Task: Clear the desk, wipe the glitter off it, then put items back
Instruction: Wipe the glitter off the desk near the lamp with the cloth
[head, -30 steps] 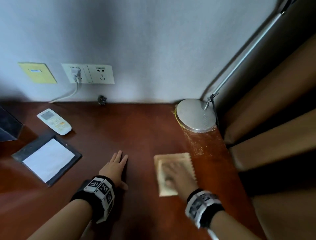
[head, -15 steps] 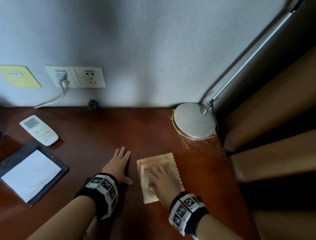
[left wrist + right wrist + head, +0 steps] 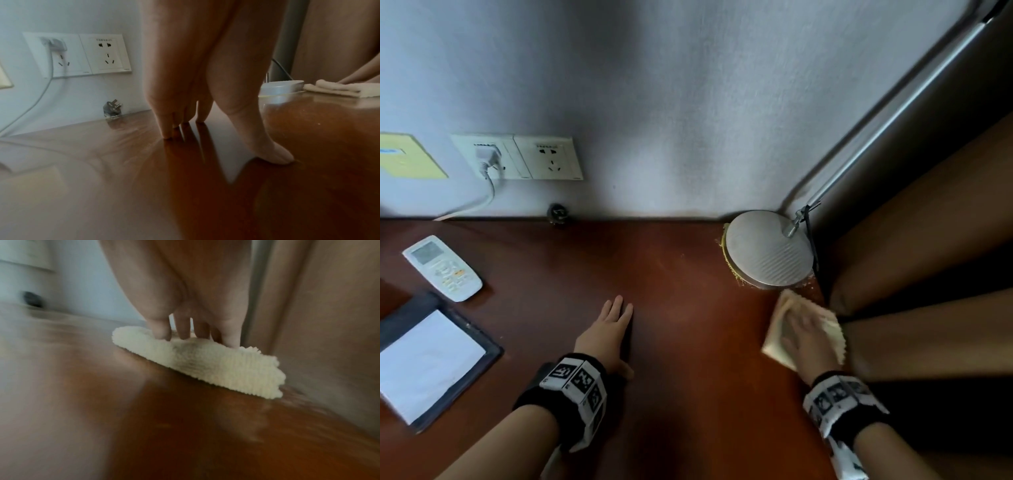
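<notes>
Right hand lies flat on a folded cream cloth, fingers straight and spread, pressing it onto the worktop; the grip is not closed round the cloth. The cloth sits at the right edge of the worktop, just in front of the round metal lamp base and beside the brown curtain. In the right wrist view the fingers bear down on the cloth's top, and its ribbed pile shows a grey smudge near the middle. The picture is blurred.

Left hand rests palm down on bare worktop near the centre, fingers straight and together, thumb out to the side, holding nothing. The left wrist view shows the fingertips and thumb touching the wood.

Glitter: a yellowish fringe lies along the left and front rim of the lamp base, with specks on the wood next to it.

At the left of the worktop lie a white remote control and a dark folder with a white sheet on top, well apart from both hands. No container is identifiable in any view.

On the wall: a double socket plate, with a white plug in its left half, and a yellow label. A loose dark plug lies at the wall's foot.
</notes>
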